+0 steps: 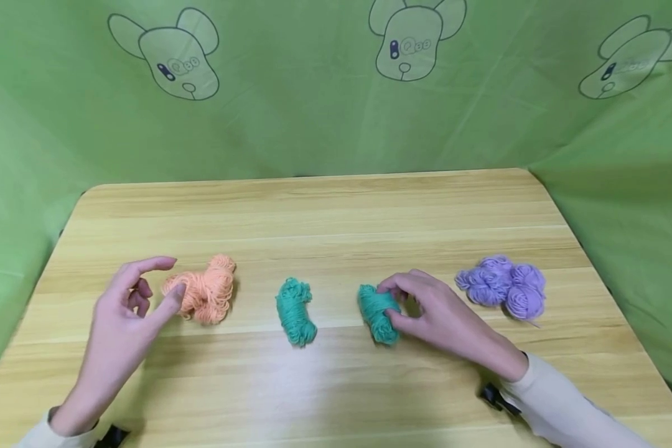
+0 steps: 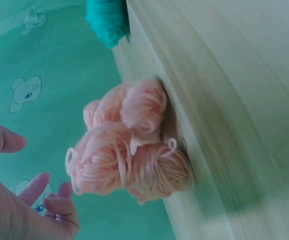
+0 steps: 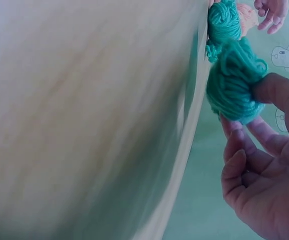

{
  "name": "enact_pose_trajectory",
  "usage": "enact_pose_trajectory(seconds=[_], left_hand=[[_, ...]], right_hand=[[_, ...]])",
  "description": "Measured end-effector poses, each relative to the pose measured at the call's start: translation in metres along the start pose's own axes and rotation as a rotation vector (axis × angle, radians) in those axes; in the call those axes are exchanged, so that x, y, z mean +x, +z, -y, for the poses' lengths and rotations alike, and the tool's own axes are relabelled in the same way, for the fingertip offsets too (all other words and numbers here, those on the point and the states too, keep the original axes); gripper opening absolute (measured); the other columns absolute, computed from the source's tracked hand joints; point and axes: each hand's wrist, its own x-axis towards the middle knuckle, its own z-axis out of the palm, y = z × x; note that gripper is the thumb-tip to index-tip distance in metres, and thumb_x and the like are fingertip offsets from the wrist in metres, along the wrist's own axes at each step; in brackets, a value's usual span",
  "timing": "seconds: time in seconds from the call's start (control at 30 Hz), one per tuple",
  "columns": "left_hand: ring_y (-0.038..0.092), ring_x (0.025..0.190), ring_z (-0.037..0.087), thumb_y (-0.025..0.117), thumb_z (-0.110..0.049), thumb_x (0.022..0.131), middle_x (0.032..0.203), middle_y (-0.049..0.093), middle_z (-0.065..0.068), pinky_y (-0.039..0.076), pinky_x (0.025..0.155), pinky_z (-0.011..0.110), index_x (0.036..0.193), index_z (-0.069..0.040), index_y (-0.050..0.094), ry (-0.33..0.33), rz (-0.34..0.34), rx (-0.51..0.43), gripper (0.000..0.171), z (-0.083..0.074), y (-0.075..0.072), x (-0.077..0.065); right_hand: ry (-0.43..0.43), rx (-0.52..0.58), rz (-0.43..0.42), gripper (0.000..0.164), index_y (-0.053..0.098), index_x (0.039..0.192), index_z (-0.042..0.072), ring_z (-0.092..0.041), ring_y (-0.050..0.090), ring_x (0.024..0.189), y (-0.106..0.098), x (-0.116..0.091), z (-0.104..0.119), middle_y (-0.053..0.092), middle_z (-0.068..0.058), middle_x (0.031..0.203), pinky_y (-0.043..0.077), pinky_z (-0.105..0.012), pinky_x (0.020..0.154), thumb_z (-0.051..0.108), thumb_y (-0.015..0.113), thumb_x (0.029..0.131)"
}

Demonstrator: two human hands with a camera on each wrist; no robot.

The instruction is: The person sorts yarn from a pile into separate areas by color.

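Note:
My right hand (image 1: pixel 439 311) pinches a small green yarn skein (image 1: pixel 374 314) between thumb and fingers, right of the table's middle. In the right wrist view, the thumb presses one side of this skein (image 3: pixel 233 85) and fingertips touch it from below. A second green skein (image 1: pixel 295 314) lies to its left, untouched. Beside a clump of peach yarn (image 1: pixel 210 292), my left hand (image 1: pixel 117 317) hovers with thumb and index finger spread apart. The left wrist view shows a gap between those fingers and the peach yarn (image 2: pixel 104 160).
A clump of purple yarn (image 1: pixel 490 280) lies at the right of the wooden table (image 1: pixel 325 236). Green cloth (image 1: pixel 302 124) with printed animal heads hangs behind and beside the table. Black straps (image 1: pixel 498 399) show under the wrists.

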Motion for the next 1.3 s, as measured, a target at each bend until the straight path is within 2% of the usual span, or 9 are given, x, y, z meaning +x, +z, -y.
enact_pose_trajectory(seconds=[0.17,0.37,0.5,0.63,0.77,0.9,1.17,1.3], left_hand=[[0.044,0.064,0.013,0.081,-0.001,0.096,0.091,0.051,0.011,0.037,0.048,0.026,0.136,-0.011,0.071,-0.011,0.048,-0.058,0.043,-0.006,0.005,-0.002],[0.051,0.059,0.014,0.078,0.004,0.098,0.081,0.055,0.012,0.042,0.043,0.027,0.137,-0.007,0.068,-0.001,0.129,-0.146,0.042,-0.016,0.012,-0.004],[0.055,0.064,0.016,0.077,0.004,0.098,0.079,0.06,0.012,0.045,0.046,0.026,0.139,-0.007,0.067,0.007,0.174,-0.168,0.043,-0.02,0.019,-0.007],[0.057,0.064,0.016,0.078,0.001,0.099,0.078,0.062,0.009,0.046,0.049,0.026,0.14,-0.012,0.069,0.017,0.189,-0.18,0.044,-0.024,0.026,-0.011],[0.057,0.067,0.016,0.08,0.001,0.097,0.08,0.062,0.008,0.047,0.051,0.024,0.14,-0.017,0.071,0.04,0.206,-0.192,0.047,-0.025,0.035,-0.012],[0.057,0.068,0.017,0.082,-0.001,0.096,0.081,0.059,0.006,0.051,0.052,0.026,0.141,-0.017,0.07,0.055,0.255,-0.194,0.049,-0.026,0.046,-0.013],[0.056,0.07,0.017,0.085,-0.008,0.094,0.081,0.058,0.004,0.05,0.052,0.026,0.142,-0.013,0.067,0.004,0.358,-0.223,0.051,-0.028,0.064,-0.018],[0.056,0.069,0.017,0.086,-0.01,0.093,0.083,0.058,0.005,0.05,0.053,0.026,0.143,-0.014,0.066,-0.02,0.388,-0.217,0.054,-0.029,0.071,-0.021]], right_hand=[[0.015,0.017,-0.038,0.034,0.073,0.119,0.018,-0.014,0.061,0.088,0.001,0.006,0.001,0.063,0.011,0.099,0.057,-0.034,0.07,0.006,0.084,0.09],[0.024,0.016,-0.071,0.033,0.073,0.12,0.016,-0.019,0.061,0.086,-0.001,0.012,0.004,0.063,0.008,0.097,0.056,-0.035,0.067,0.005,0.083,0.09],[0.048,0.019,-0.069,0.033,0.072,0.123,0.014,-0.021,0.062,0.086,-0.003,0.017,0.006,0.063,0.006,0.097,0.056,-0.036,0.067,0.005,0.082,0.093],[0.069,0.02,-0.066,0.031,0.072,0.124,0.013,-0.024,0.061,0.086,-0.003,0.023,0.006,0.063,0.004,0.097,0.054,-0.035,0.067,0.005,0.079,0.096],[0.054,0.019,-0.084,0.03,0.071,0.124,0.01,-0.026,0.061,0.086,-0.005,0.031,0.006,0.064,0.002,0.097,0.054,-0.036,0.068,0.004,0.079,0.095],[0.035,0.027,-0.106,0.031,0.072,0.124,0.007,-0.026,0.061,0.086,-0.006,0.04,0.005,0.065,0.0,0.098,0.055,-0.038,0.067,0.002,0.08,0.095],[0.064,0.033,-0.142,0.029,0.071,0.126,0.008,-0.027,0.059,0.084,-0.006,0.058,0.004,0.066,-0.002,0.098,0.05,-0.035,0.068,0.003,0.077,0.098],[0.083,0.037,-0.144,0.028,0.071,0.126,0.007,-0.027,0.059,0.083,-0.006,0.066,0.004,0.065,-0.002,0.097,0.048,-0.032,0.069,0.003,0.075,0.099]])
